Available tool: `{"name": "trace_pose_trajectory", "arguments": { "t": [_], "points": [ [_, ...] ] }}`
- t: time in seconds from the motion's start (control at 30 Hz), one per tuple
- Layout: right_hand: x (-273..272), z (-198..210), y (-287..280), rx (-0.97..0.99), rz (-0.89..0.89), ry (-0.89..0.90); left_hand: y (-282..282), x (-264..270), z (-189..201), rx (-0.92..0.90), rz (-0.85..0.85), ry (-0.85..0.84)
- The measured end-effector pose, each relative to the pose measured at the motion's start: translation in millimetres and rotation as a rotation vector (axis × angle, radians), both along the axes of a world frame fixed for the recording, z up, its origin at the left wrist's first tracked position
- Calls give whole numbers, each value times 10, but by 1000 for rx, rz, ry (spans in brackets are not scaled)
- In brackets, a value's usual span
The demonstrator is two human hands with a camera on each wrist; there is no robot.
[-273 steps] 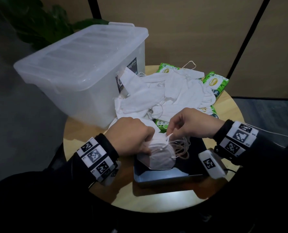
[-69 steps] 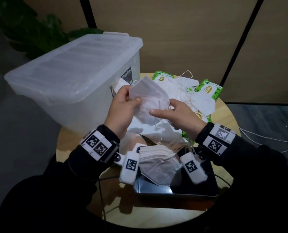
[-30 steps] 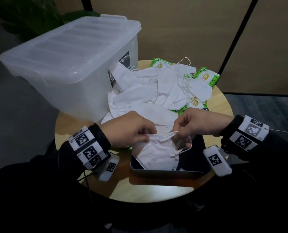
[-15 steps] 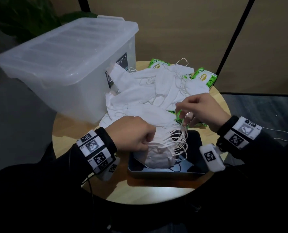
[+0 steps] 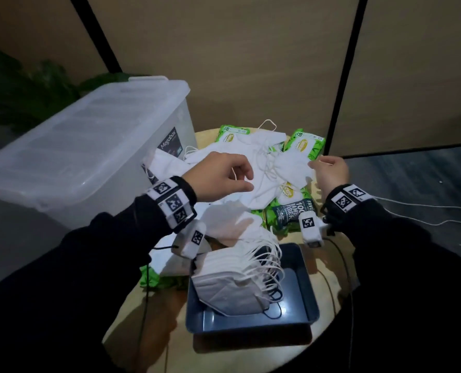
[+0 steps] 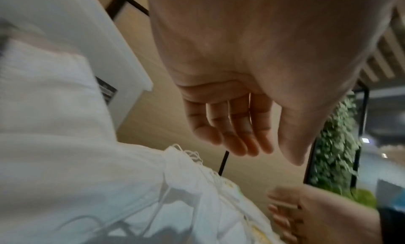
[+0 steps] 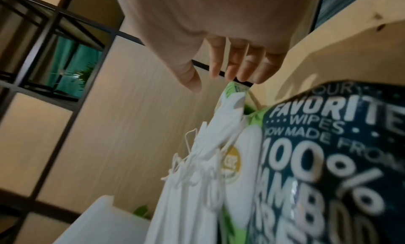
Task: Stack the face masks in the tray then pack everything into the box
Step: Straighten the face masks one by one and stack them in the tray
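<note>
Left hand (image 5: 222,175) hovered over the loose heap of white folded face masks (image 5: 253,170), fingers loosely curled, thumb forward, nothing held; the left wrist view showed a relaxed palm (image 6: 241,91) above the masks with a gap between fingertips and fabric. Right hand (image 5: 331,170) was at the right edge of the heap, fingers extended and slack; in the head view its fingertips were at the corner of one white mask (image 5: 294,165), while the right wrist view showed them (image 7: 238,62) just above that corner without closing on it. Whether they touched the mask could not be told

Loose masks lay in a tangle with their white ear loops over several green-and-white wipes packets (image 5: 306,142) at the far side of the round light-wood table (image 5: 154,313). One packet, with a dark blue panel (image 5: 291,211), lay just beyond the tray

Neat stack of white folded masks (image 5: 233,284) sat in the left part of the dark blue rectangular tray (image 5: 299,300), ear loops fanned to the right; tray stood at the near side of the table

Large translucent plastic storage box (image 5: 89,154), lid on, stood at the left edge of the table, touching the heap
</note>
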State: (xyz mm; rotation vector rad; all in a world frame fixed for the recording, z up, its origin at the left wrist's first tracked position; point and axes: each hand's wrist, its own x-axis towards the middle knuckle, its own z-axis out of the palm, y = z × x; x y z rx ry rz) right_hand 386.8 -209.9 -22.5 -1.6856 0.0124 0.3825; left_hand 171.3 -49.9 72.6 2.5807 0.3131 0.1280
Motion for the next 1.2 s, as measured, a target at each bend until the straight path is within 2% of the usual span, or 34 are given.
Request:
{"name": "trace_pose_trajectory", "arguments": {
  "t": [0.2, 0.3, 0.5, 0.6, 0.67, 0.77, 0.87, 0.93, 1.07, 1.2],
  "points": [
    [450, -407, 159, -100, 134, 23, -101, 844, -370, 421, -258, 305],
    [309, -258, 125, -125, 206, 38, -132, 959, -576, 658, -288, 457],
    [304, -141, 45, -139, 242, 15, -194, 950, -640, 791, -194, 471],
    [292, -70, 26, -103, 228, 12, -178, 865, -554, 774, -130, 384],
    [250, -15, 21, -46, 243, 4, -100, 737, -465, 667, -60, 260],
    [165, 62, 1, 38, 244, -4, 52, 468, -260, 422, 62, -71],
    [26, 187, 10, 170, 244, -5, 229, 136, -40, 354, 190, -335],
    [-85, 262, 32, 218, 270, -12, 338, -110, 61, 261, 306, -454],
    [-290, 364, 57, 271, 316, -12, 507, -562, 110, -164, 533, -618],
    [-482, 437, 103, 345, 369, 48, 601, -839, -208, -558, 674, -560]
  ]
}}
